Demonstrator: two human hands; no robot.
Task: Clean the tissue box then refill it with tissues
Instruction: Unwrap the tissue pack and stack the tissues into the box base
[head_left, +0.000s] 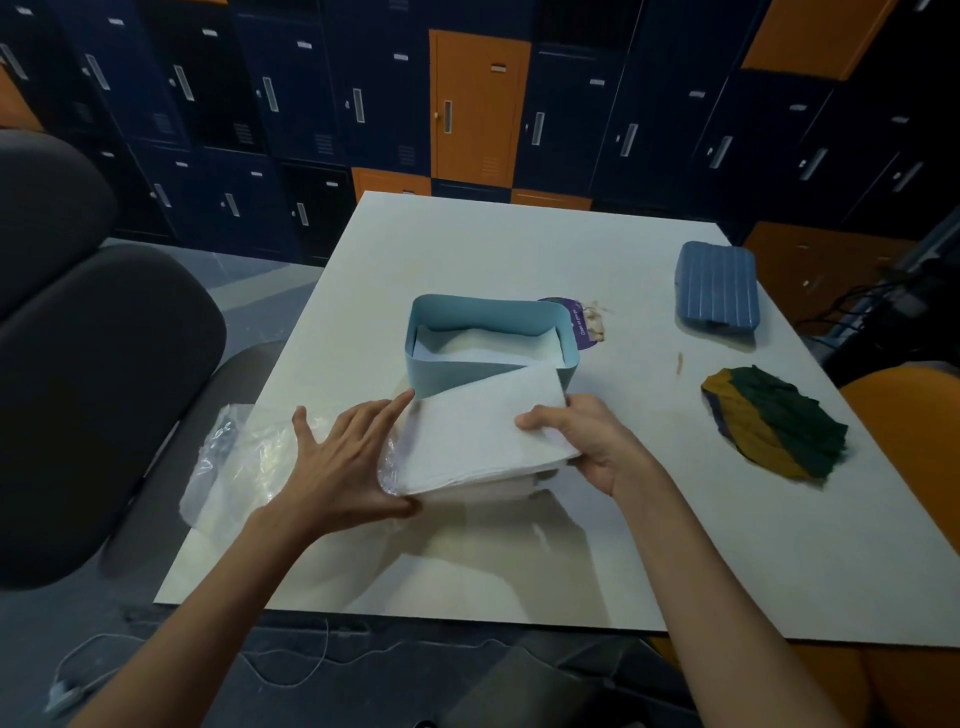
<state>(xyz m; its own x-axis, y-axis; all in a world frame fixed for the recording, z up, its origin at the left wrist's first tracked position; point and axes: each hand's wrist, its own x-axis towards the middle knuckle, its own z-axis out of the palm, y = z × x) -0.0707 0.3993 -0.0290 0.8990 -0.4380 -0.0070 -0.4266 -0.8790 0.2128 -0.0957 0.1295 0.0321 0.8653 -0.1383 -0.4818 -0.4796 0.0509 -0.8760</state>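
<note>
A light blue open tissue box (441, 371) stands in the middle of the white table (519, 571), with some white tissues lying inside it. Just in front of the box, a thick stack of white tissues (478, 441) is lifted and tilted above the table. My right hand (587, 441) grips the stack's right end, thumb on top. My left hand (345, 460) has straight, spread fingers and presses against the stack's left end. The box's blue ribbed lid (717, 286) lies at the far right of the table.
A clear plastic wrapper (234, 457) lies at the table's left edge. A yellow, green and purple cloth (774, 426) lies on the right. A purple label and torn scraps (587, 322) sit behind the box. A dark chair (93, 364) stands left; lockers fill the back.
</note>
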